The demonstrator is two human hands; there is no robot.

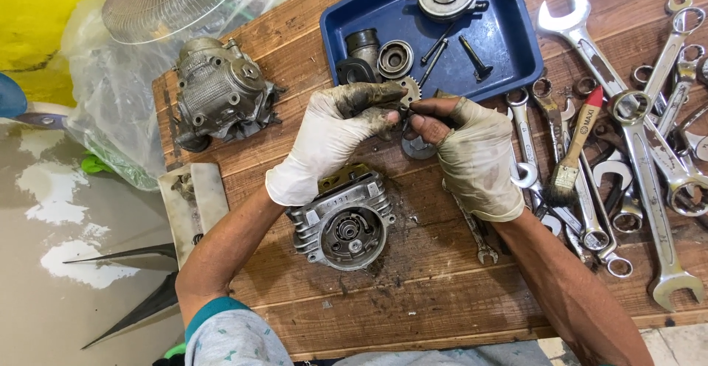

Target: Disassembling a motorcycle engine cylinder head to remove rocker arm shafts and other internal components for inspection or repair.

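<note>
Head view looks straight down on a wooden bench. Both gloved hands meet near its middle: the left hand (335, 141) pinches a small toothed gear (408, 92) between curled fingers, and the right hand (472, 152), fingers also closed, grips a small dark part against it, too hidden to identify. The gear sits just at the near edge of the blue tray (516, 34). A finned engine casing (343, 222) lies directly below the left wrist, toward the bench's near edge; wrenches (641, 137) crowd the right edge.

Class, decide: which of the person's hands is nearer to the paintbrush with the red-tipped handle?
Right. The right hand lies just beside the paintbrush, which rests among the wrenches; the left hand is farther away, beyond the right hand.
</note>
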